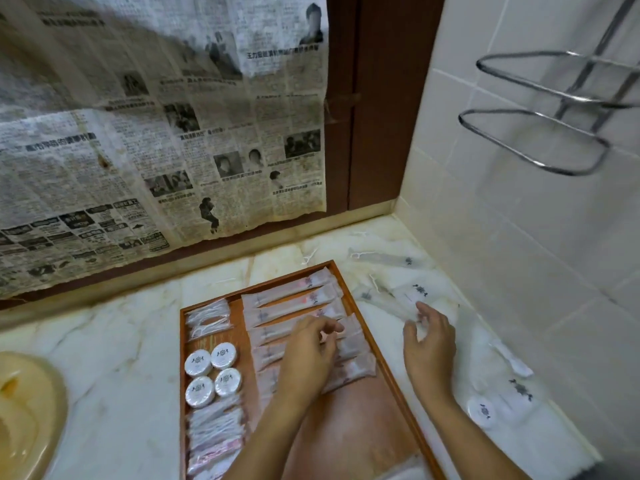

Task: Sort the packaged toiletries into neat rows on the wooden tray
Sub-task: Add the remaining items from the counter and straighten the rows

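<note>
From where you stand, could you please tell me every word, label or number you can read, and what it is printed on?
Newspaper covering the window: Chinese headlines and columns, too blurred to quote reliably.
Round white tins on the wooden tray: a dark emblem, no readable words.
Long sachets: small marks, unreadable.
Loose packets on the counter: the same emblem, no legible text.

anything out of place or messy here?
Yes. Several packets and one round tin lie scattered on the counter right of the tray, unsorted, with loose floss picks beyond its far edge. On the tray, four tins and the long packets sit in rows.
</note>
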### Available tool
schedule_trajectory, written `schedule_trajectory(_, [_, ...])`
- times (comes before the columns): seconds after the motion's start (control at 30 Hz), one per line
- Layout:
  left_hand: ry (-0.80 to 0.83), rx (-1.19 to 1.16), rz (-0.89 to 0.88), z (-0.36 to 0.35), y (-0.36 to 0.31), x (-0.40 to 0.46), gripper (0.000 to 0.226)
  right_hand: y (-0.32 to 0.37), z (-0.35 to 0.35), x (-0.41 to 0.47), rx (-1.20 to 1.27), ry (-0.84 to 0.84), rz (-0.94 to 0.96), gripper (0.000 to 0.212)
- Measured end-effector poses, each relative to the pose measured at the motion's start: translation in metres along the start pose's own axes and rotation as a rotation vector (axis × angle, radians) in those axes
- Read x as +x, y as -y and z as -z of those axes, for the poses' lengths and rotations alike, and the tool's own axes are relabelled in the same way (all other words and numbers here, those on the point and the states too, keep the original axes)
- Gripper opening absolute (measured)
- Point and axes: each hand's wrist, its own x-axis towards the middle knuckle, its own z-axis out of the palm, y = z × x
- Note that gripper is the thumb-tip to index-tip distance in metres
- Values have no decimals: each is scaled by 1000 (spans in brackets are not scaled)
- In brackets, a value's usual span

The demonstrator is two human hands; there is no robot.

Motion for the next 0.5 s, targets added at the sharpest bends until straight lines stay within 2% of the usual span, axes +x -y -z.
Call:
schedule_trajectory(0.1, [46,15,-3,-28,-22,22,18,-19,10,33,-96,38,-54,36])
schedule_trajectory(0.2, [104,44,-7,-57,-41,43,21,-31,20,57,-60,114,-160,39])
schedule_trajectory(0.5, [254,370,-122,-120,-66,94,42,-41,24,98,27,339,-376,32])
